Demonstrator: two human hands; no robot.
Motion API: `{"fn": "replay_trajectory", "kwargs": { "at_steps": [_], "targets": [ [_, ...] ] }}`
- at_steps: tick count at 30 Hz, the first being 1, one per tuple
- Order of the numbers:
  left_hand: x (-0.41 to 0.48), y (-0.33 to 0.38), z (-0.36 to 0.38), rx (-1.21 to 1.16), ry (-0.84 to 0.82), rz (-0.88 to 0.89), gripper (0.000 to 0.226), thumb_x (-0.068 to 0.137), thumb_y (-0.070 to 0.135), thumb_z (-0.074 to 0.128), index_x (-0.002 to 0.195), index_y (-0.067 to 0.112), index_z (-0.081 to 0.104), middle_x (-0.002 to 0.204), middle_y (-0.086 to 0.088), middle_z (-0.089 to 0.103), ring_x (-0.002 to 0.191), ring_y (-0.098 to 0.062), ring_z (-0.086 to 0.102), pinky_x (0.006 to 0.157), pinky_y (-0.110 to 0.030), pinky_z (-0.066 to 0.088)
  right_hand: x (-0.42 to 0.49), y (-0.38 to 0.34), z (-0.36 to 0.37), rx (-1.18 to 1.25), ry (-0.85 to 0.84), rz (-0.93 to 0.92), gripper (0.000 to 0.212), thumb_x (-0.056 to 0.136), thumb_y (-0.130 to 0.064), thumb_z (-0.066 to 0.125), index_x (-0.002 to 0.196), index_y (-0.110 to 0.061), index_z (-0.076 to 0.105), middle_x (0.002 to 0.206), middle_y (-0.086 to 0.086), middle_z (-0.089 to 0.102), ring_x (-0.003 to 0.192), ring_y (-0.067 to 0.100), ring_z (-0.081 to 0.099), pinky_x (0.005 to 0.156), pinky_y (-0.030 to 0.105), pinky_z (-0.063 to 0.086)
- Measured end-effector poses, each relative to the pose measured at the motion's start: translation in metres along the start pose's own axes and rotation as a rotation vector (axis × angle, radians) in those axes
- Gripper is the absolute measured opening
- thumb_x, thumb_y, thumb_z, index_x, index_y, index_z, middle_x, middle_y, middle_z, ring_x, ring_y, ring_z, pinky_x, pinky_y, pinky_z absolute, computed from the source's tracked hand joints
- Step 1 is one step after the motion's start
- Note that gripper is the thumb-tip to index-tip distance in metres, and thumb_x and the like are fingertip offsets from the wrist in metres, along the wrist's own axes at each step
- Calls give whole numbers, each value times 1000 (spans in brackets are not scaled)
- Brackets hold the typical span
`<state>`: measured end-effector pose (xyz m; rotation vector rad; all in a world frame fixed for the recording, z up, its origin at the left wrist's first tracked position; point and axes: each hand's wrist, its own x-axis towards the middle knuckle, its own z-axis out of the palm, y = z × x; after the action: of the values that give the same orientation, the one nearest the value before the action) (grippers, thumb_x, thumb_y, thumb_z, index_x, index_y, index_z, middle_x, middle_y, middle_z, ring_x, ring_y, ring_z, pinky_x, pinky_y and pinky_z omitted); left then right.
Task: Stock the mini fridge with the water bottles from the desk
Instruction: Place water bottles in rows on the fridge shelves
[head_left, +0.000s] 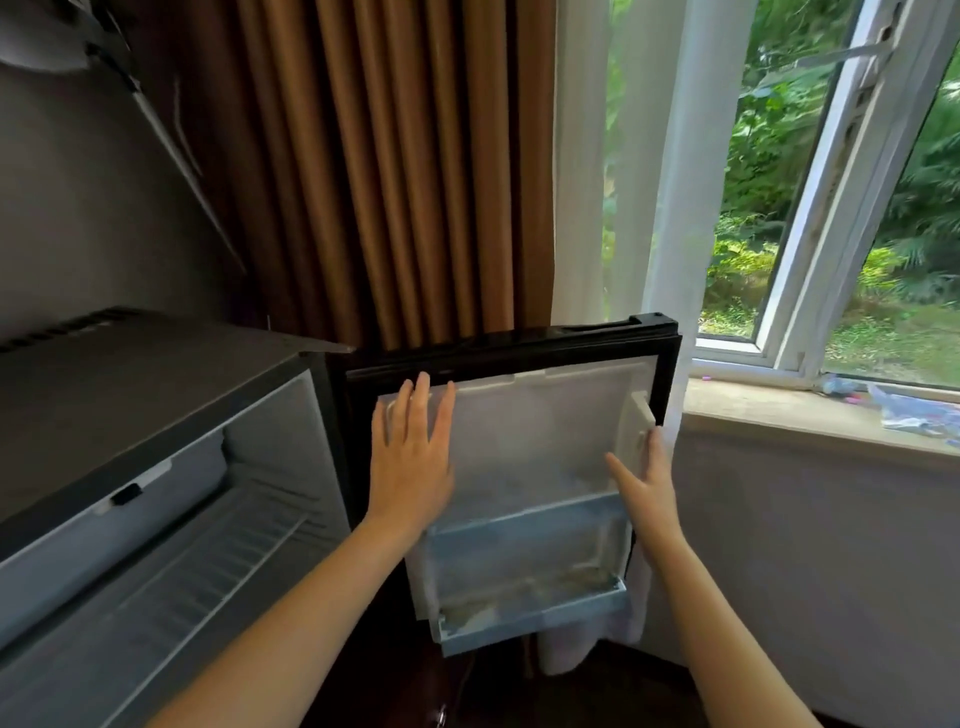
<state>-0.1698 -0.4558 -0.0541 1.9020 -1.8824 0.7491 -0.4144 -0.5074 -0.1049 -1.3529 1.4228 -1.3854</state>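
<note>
Mini fridge (156, 395), lower left, stood open. Centre: left hand (413, 462) and right hand (647, 483) rested on its door (530, 441), grips apart, likely steadying it for loading

A private room in a home or guest lodging, seen beside its window.

A mini fridge (130, 415) of the small household kind stands against a grey wall (78, 208). Its door (519, 441) is swung open and a wire shelf (208, 571) shows inside. Long brown pleated curtains (389, 182) and a white sheer curtain (582, 156) hang down behind it. A white-framed window (810, 260) stands open on thick green trees (769, 130) and grass. The pale stone sill (779, 410) carries a few small loose items, too blurred to name.
</note>
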Motion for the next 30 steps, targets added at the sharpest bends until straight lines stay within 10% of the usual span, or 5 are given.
{"fn": "replay_trajectory", "kwargs": {
  "at_steps": [5, 8, 12, 19, 30],
  "targets": [
    [3, -4, 22, -29, 151, 37, 59, 83, 20, 51, 139, 9, 37, 144, -18, 25, 134, -32, 25, 107, -53, 17, -6, 5, 33, -121, 246, 3, 52, 94, -15, 52, 142, -4, 35, 150, 10, 30, 137, 26, 29, 113, 36, 25],
    [-11, -14, 29, -156, 215, 25, 50, 88, 24, 43, 136, 11, 36, 142, -16, 28, 132, -30, 28, 112, -46, 16, -44, 4, 71, 5, 363, -75, 22, 91, 0, 50, 112, 0, 53, 107, 12, 51, 103, 29, 49, 85, 20, 36],
    [-65, -44, 35, -291, 203, -9, 41, 93, 27, 41, 131, 11, 40, 135, -12, 36, 124, -27, 37, 108, -36, 24, -114, 24, 127, 62, -22, -164, 31, 88, 4, 54, 81, -25, 44, 72, -2, 49, 64, 10, 49, 58, 12, 38],
    [-170, -103, -4, -367, 145, -360, 38, 99, 32, 30, 116, 10, 56, 105, -6, 63, 97, -10, 55, 87, -11, 38, -184, 19, 210, 21, -690, -345, 27, 88, -7, 57, 83, -32, 50, 64, -9, 54, 61, 6, 55, 54, 12, 37],
    [-359, -153, -129, -62, 282, -647, 21, 93, 18, 45, 98, 12, 64, 84, -1, 71, 71, -9, 61, 61, -17, 46, -355, -11, 270, 84, -1313, -589, 10, 76, -30, 46, 68, -36, 46, 57, -12, 52, 56, 4, 53, 53, 12, 37]
  ]
}}
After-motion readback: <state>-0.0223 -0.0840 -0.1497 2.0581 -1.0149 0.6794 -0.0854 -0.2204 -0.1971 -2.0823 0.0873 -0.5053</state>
